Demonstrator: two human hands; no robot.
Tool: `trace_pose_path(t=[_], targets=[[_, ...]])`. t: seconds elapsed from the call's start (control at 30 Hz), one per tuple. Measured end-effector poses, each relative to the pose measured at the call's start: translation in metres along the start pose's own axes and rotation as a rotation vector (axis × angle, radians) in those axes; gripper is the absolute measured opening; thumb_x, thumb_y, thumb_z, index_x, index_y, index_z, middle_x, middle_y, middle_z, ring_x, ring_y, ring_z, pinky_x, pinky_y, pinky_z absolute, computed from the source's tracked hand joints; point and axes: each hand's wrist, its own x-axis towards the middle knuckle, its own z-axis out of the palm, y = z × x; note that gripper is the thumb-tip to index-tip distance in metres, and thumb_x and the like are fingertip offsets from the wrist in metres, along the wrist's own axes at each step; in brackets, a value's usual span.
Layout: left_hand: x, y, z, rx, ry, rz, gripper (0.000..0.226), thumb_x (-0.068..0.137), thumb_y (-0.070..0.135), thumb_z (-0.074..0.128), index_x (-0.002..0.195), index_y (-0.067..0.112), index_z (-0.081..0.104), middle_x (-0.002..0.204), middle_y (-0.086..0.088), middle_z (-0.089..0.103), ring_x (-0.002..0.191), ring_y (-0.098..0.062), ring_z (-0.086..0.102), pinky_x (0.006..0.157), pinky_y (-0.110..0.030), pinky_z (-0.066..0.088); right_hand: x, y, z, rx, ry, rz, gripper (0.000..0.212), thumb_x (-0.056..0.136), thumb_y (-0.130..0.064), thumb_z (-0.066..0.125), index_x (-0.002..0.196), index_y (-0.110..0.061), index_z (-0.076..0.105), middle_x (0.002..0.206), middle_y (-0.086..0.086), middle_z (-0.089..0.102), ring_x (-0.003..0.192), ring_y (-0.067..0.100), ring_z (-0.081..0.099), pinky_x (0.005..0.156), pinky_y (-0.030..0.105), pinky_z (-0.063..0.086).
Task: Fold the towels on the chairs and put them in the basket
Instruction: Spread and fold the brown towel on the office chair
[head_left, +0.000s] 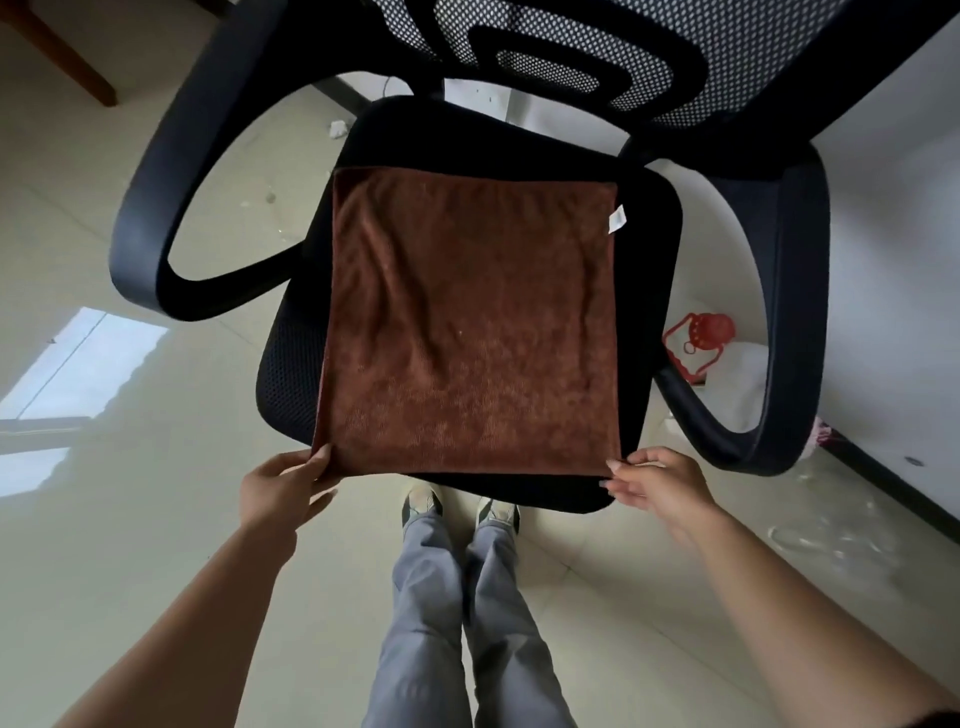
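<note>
Brown and velvety, the towel lies spread flat on the black seat of an office chair, covering most of the cushion, with its near edge just short of the seat's front rim. Shallow wrinkles run along its length, and a small white label sticks out from its far right corner. Both hands are at the near corners. The left hand pinches the near left corner, thumb on top and fingers curled underneath. The right hand grips the near right corner the same way, thumb against the cloth and fingers reaching in below it. The corners are barely raised from the cushion, and the rest of the towel rests on it. Curved black armrests loop out on each side of the seat, the left armrest and the right armrest, and the mesh backrest rises at the far side. Below the seat's front edge the person's grey trousers and pale shoes stand on the glossy tiled floor. Through the right armrest loop a red plastic object sits on the floor against something white; what it is cannot be told.
</note>
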Motion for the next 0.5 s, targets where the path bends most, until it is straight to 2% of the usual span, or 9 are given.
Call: trace_pose_path(t=[0.07, 0.13, 0.2, 0.27, 0.37, 0.43, 0.5], targets=[[-0.002, -0.003, -0.005, 0.055, -0.001, -0.002, 0.014, 0.085, 0.014, 0.070, 0.091, 0.004, 0.062, 0.087, -0.013, 0.068, 0.057, -0.012, 0.070, 0.068, -0.028, 0.053, -0.001, 0.003, -0.004, -0.012, 0.046, 0.000, 0.020, 0.081, 0.002, 0.071, 0.088, -0.003, 0.054, 0.083, 0.018, 0.068, 0.069, 0.024, 0.070, 0.074, 0.031, 0.057], [-0.006, -0.002, -0.009, 0.092, -0.027, -0.031, 0.018, 0.085, 0.011, 0.071, 0.098, 0.003, 0.061, 0.088, -0.013, 0.068, 0.049, -0.008, 0.069, 0.068, -0.029, 0.053, -0.005, 0.004, -0.002, -0.171, 0.090, -0.007, 0.022, 0.080, 0.001, 0.070, 0.094, -0.002, 0.053, 0.075, 0.018, 0.068, 0.060, 0.021, 0.068, 0.069, 0.033, 0.057], [-0.009, 0.005, -0.009, 0.100, -0.041, -0.035, 0.026, 0.086, 0.009, 0.069, 0.109, 0.006, 0.058, 0.088, -0.012, 0.068, 0.051, -0.012, 0.070, 0.069, -0.031, 0.054, -0.010, 0.000, 0.003, -0.355, 0.110, -0.098, 0.023, 0.080, -0.001, 0.067, 0.095, -0.006, 0.052, 0.072, 0.016, 0.068, 0.057, 0.022, 0.067, 0.067, 0.037, 0.058], [-0.013, 0.019, -0.007, 0.094, -0.048, 0.012, 0.029, 0.088, 0.005, 0.063, 0.115, 0.013, 0.055, 0.089, -0.011, 0.066, 0.061, -0.020, 0.068, 0.069, -0.033, 0.054, -0.018, -0.011, 0.008, -0.436, 0.082, -0.260, 0.021, 0.081, 0.000, 0.063, 0.092, -0.015, 0.053, 0.069, 0.010, 0.067, 0.058, 0.021, 0.066, 0.065, 0.037, 0.057], [-0.015, 0.053, 0.000, 0.062, -0.161, 0.076, 0.027, 0.089, 0.004, 0.054, 0.110, 0.019, 0.061, 0.081, -0.009, 0.061, 0.066, -0.020, 0.058, 0.071, -0.035, 0.054, -0.023, -0.041, 0.013, -0.231, 0.074, -0.346, 0.029, 0.087, 0.003, 0.051, 0.091, -0.023, 0.065, 0.068, 0.008, 0.060, 0.054, 0.016, 0.057, 0.056, 0.028, 0.054], [-0.017, 0.078, 0.006, 0.051, -0.291, 0.090, 0.019, 0.089, 0.010, 0.053, 0.099, 0.018, 0.068, 0.079, -0.004, 0.066, 0.064, -0.014, 0.063, 0.074, -0.033, 0.053, -0.015, -0.066, 0.012, -0.011, 0.098, -0.265, 0.033, 0.091, 0.002, 0.045, 0.089, -0.017, 0.071, 0.063, 0.006, 0.054, 0.054, 0.014, 0.052, 0.053, 0.024, 0.053], [-0.018, 0.101, 0.014, 0.000, -0.368, 0.093, 0.023, 0.089, 0.015, 0.050, 0.088, 0.016, 0.073, 0.087, -0.002, 0.068, 0.064, -0.010, 0.064, 0.073, -0.028, 0.054, -0.007, -0.092, 0.008, 0.173, 0.076, -0.181, 0.033, 0.093, 0.001, 0.042, 0.083, -0.012, 0.071, 0.063, 0.006, 0.052, 0.056, 0.013, 0.050, 0.055, 0.024, 0.051]])
